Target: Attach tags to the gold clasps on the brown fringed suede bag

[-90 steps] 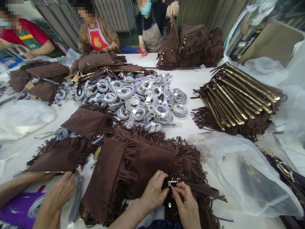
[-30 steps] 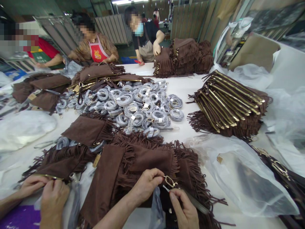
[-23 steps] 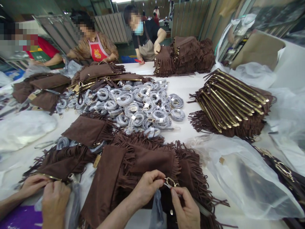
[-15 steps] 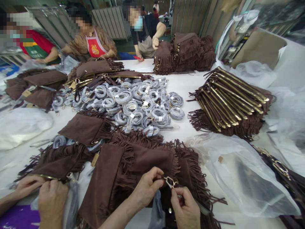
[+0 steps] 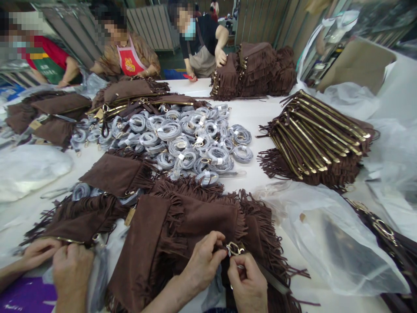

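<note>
My left hand is closed, its thumb and fingertips pinched at the left end of a gold metal clasp. Just below the clasp, my right hand is closed too; what its fingers pinch is hidden. A dark strap in clear plastic runs from the clasp down to the right. Greyish plastic film hangs beneath my left hand. Behind both hands lies a stack of brown fringed suede bags, with another brown bag folded at its left.
Plastic-wrapped coiled straps are heaped mid-table. Gold-zipped bags fan out at right, beside a clear plastic bag. A co-worker's hands work on a brown bag at left. Several people stand across the table.
The clasp turned and came into fuller view. A thin pale strip seen between my hands half a second ago is now mostly hidden. My right hand has shifted slightly left and its fingers curled in.
</note>
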`<action>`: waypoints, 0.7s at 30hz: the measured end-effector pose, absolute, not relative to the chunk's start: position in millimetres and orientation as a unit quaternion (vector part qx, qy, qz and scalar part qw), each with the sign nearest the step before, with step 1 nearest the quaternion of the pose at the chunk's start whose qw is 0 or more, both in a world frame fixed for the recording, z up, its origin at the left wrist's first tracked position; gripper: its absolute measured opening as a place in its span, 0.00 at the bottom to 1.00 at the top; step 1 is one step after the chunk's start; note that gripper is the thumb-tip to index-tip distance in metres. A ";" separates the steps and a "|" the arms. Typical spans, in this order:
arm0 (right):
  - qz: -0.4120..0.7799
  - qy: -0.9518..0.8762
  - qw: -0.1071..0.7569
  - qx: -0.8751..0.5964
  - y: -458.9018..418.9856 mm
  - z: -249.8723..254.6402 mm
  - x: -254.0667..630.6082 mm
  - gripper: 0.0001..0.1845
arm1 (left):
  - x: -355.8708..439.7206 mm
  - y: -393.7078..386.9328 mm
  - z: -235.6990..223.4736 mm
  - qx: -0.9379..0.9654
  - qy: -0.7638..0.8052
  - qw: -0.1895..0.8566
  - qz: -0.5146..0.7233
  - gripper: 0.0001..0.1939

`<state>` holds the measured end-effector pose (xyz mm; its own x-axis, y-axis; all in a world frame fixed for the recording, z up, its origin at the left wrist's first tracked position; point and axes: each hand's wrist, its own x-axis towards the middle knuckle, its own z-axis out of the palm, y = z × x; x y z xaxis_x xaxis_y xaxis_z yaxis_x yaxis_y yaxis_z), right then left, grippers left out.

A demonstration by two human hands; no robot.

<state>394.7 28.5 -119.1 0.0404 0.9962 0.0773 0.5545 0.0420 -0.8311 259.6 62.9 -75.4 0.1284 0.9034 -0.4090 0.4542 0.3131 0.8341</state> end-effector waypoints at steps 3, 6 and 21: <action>0.303 -0.617 0.368 -0.627 29.9 -120.7 394.8 0.10 | 259.8 61.7 -76.7 0.554 0.623 0.507 0.219 0.12; 0.311 -0.614 0.374 -0.622 31.7 -121.3 394.8 0.10 | 259.8 60.3 -78.1 0.561 0.621 0.505 0.214 0.13; 0.428 -0.523 0.370 -0.637 23.8 -142.9 395.5 0.13 | 261.4 44.4 -114.1 0.638 0.600 0.462 0.142 0.23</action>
<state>395.5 23.8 -142.9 0.0857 0.9835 -0.1591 0.3503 -0.1793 -0.9193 261.4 44.4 -114.1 0.2408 0.8956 -0.3739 0.6337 0.1467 0.7596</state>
